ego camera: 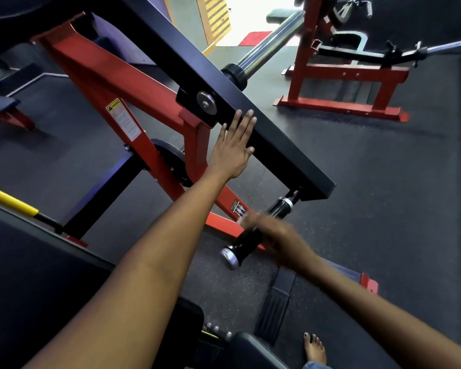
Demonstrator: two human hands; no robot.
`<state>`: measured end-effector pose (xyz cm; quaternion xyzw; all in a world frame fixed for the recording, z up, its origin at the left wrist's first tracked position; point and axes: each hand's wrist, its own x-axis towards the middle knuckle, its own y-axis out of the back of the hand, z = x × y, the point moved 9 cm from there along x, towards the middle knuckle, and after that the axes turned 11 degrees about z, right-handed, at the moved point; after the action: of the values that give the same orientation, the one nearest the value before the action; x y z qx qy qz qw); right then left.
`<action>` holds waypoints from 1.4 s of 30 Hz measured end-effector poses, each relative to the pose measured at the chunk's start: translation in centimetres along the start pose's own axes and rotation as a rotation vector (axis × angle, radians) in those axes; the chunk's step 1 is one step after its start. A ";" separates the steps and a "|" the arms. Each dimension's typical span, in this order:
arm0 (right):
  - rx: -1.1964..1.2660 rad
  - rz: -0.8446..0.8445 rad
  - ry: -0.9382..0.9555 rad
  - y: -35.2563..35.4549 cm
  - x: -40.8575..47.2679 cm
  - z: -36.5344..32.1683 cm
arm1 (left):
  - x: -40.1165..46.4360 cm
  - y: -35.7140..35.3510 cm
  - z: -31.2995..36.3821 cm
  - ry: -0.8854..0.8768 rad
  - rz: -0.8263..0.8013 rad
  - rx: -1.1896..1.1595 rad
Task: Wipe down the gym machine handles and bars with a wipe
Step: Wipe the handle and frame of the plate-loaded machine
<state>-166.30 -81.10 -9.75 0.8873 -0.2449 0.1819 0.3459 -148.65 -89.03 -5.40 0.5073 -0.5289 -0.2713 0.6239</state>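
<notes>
Left hand (233, 149) lies flat, fingers straight, against the side of the black arm (250, 113) of the machine, bracing it; nothing held. Right hand (273, 235) is motion-blurred over the black handle (253, 237) below the arm's lower end; something pale at its fingertips may be the wipe (244, 218), but its grip cannot be read.

Risks, as judged:
- Arm looks pivoted; if the brace slips it may swing.
- Fast pass may miss the chrome end cap (229, 257).
- Bare foot (314, 347) on floor beneath.
</notes>
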 end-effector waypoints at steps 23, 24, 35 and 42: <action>0.487 0.651 -1.134 1.3 -9.8 11.8 | -0.1 0.3 0.3 0.050 -0.051 -0.001; 0.673 0.709 -1.284 0.9 -8.5 13.5 | -0.1 0.3 0.3 0.055 -0.052 -0.001; 1.363 0.371 -1.571 -10.8 -8.1 0.3 | -0.1 0.2 0.3 0.052 -0.050 0.013; 0.643 0.491 -1.097 0.8 -6.3 4.4 | 0.0 0.2 0.1 0.035 -0.048 0.009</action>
<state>-171.18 -82.71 -15.49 0.8285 -0.5130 -0.1572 -0.1603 -148.80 -88.98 -5.22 0.5272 -0.5067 -0.2750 0.6242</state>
